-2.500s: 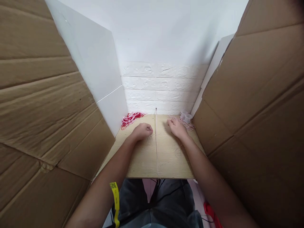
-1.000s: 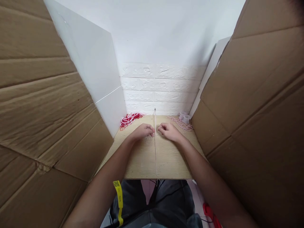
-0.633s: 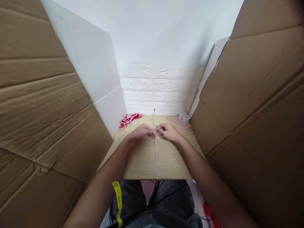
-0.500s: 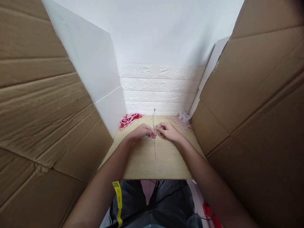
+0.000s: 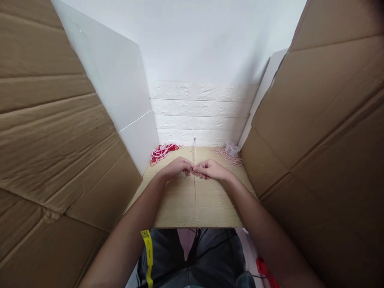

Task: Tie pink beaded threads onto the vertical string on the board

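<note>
Right hand (image 5: pixel 212 169) has met left hand (image 5: pixel 179 167), grips pinching the cord (image 5: pixel 196 200) stretched front to back

The board (image 5: pixel 177 208) appears matt, grained wood, the left screen (image 5: pixel 45 132) creased, matt cardboard, the far brick-patterned wall (image 5: pixel 207 107) embossed, faintly glossy, the cord (image 5: pixel 196 204) textile.

The bare left hand (image 5: pixel 181 165) and bare right hand (image 5: pixel 212 169) meet, fingers curled, at a thin whitish cord (image 5: pixel 196 200) stretched over a pale yellow rectangular wooden board (image 5: pixel 175 206).
</note>
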{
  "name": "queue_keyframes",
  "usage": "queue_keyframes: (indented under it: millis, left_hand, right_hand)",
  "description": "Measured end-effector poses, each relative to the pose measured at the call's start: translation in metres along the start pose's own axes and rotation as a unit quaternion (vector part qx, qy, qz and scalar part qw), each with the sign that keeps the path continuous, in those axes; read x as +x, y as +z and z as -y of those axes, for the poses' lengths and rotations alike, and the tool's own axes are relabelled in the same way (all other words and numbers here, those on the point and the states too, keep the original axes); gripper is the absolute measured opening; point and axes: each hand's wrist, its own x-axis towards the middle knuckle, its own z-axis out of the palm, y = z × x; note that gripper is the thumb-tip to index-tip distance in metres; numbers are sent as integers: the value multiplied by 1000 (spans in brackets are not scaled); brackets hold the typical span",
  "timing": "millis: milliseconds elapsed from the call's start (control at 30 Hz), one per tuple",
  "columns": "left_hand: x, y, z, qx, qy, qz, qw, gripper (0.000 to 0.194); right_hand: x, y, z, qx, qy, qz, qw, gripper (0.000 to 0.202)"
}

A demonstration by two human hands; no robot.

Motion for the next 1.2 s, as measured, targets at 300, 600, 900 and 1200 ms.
queue_keyframes:
  millis: [300,600,900,1200]
  left_hand:
    - [-1,-1,1,25,-19,-10,999,28]
    - [-1,-4,4,43,-10,4,999,29]
    - [-3,-3,1,22,-10,-11,1000,30]
    - [-1,0,-1,32,-22,-34,999,34]
  right_hand:
    - [0,-2,-5,-81,2,-18,997,46]
    - [-3,-2,-2,-92,14,-20,995,14]
    - [-1,-3,-8,-94,6,-13,996,16]
    - [1,-3,-9,-46,32,-2,998,9]
